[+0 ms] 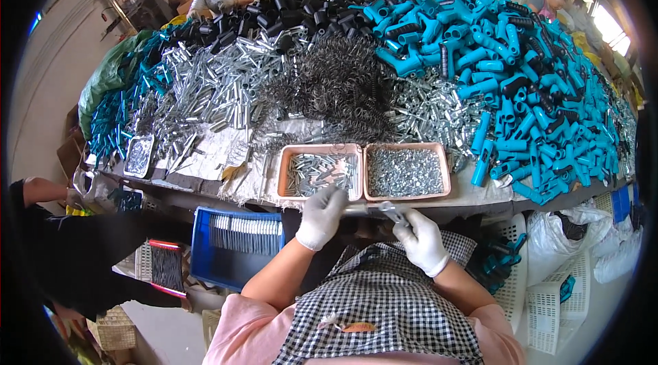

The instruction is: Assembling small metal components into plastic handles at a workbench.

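Observation:
My left hand (321,219), in a white glove, is closed and its fingertips are blurred at the near edge of the left pink tray (279,187). A pale, smeared rod-like piece (356,209) shows beside those fingers, reaching toward the other hand; what exactly they pinch is unclear. In my gloved right hand (423,243) a silver metal part (393,213) is gripped, its end pointing at the left hand. Loose metal pins (322,172) lie in the left tray. Many small shiny metal pieces (404,173) fill the right pink tray (447,190).
Heaps of teal handles (507,91), black sleeves (301,12), dark springs (336,84) and metal rods (226,84) cover the table. Below its edge, a blue crate (205,265) holds rows of metal parts. Someone in black (75,241) is at the left; other people work across the table.

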The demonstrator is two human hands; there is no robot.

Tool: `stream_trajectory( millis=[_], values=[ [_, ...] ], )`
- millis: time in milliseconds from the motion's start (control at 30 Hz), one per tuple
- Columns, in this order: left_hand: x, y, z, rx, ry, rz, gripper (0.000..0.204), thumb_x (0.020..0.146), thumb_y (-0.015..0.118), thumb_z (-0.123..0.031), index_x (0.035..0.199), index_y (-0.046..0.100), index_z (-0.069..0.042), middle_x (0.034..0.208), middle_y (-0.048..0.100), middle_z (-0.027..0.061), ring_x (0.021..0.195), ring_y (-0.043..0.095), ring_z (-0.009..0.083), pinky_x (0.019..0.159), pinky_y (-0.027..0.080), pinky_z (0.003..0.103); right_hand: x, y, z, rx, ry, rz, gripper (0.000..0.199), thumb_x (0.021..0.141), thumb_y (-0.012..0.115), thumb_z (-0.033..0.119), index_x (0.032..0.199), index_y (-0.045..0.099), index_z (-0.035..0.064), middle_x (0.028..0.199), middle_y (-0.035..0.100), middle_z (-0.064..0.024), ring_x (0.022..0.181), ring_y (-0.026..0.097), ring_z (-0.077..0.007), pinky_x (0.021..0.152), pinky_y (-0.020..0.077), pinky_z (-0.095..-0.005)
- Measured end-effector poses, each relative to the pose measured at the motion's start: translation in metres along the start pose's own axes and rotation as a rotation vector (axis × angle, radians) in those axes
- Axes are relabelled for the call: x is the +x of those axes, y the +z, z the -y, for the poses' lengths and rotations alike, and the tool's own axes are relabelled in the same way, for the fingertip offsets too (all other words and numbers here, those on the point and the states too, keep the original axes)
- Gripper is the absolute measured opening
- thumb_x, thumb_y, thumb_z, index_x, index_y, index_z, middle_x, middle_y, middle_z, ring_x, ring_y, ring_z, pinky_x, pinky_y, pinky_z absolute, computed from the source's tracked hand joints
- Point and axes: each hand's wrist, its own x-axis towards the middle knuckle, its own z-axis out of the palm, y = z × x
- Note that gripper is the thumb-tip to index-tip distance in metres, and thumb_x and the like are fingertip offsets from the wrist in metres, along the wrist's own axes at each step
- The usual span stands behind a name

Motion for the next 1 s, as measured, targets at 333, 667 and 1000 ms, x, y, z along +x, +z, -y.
stream_trajectory(
  millis=[333, 667, 1000],
  values=[
    [-0.016, 0.025, -0.039, 0.359, 0.411, 0.414, 0.034, 0.076, 0.075, -0.010, 0.106, 0.063, -0.002, 0.094, 0.064, 0.0156, 0.085, 0.065, 0.0314, 0.076, 0.052, 0.039, 0.004, 0.010, -0.007, 0.386, -0.018, 0.237, 0.066, 0.080, 0.076, 0.022, 0.134, 0.049, -0.0047, 0.116, 0.065, -0.0187, 0.104, 0.065, -0.0235, 0.093, 0.0488, -0.0330],
    [-0.012, 0.010, -0.027, 0.063, 0.251, 0.407, 0.031, 0.085, 0.053, 0.007, 0.115, 0.059, 0.001, 0.102, 0.065, 0.0122, 0.096, 0.066, 0.0204, 0.083, 0.053, 0.033, 0.003, 0.002, -0.009, 0.746, 0.154, 0.360, 0.080, 0.083, 0.067, 0.059, 0.131, 0.048, -0.0023, 0.081, 0.061, -0.0017, 0.060, 0.050, -0.0064, 0.053, 0.0411, -0.0200],
    [0.097, -0.174, 0.015, 1.348, -0.221, -0.602, 0.068, 0.088, 0.064, -0.043, 0.138, 0.042, -0.003, 0.130, 0.054, 0.0184, 0.121, 0.050, 0.0343, 0.096, 0.044, 0.043, 0.025, -0.040, 0.030, 0.753, 0.418, 0.149, 0.059, 0.098, 0.042, 0.046, 0.122, 0.054, -0.0075, 0.048, 0.044, -0.0046, 0.031, 0.038, -0.0165, 0.030, 0.0307, -0.0294]
  ],
)
